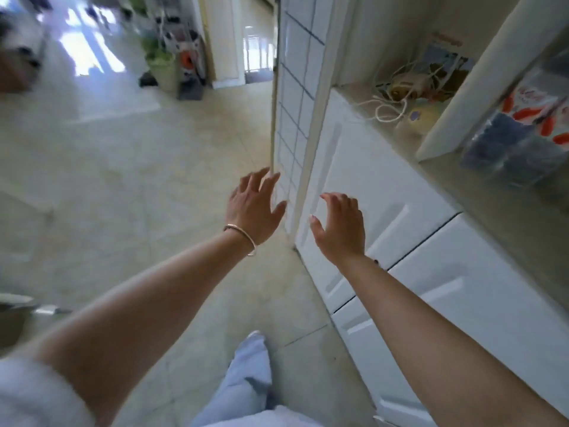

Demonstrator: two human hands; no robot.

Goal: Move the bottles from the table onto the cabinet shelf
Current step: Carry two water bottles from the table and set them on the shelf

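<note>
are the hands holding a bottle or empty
Empty: left hand and right hand are both open with fingers spread, no bottle in view.

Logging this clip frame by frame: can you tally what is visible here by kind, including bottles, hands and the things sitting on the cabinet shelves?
Bottles: 0 in view
Bare open hands: 2, left and right, both empty
Thin metal bangle on the left wrist: 1
Tangle of white cord on the shelf: 1
Clear plastic bag with red and blue print on the shelf: 1
White cabinet doors: 2
Total: 7

We see pale tiled floor point(160, 180), white cabinet doors point(385, 192) at 3 o'clock, tiled wall edge point(292, 97) at 12, bright window glare point(89, 53) at 11 (whole frame motion-blurred).
</note>
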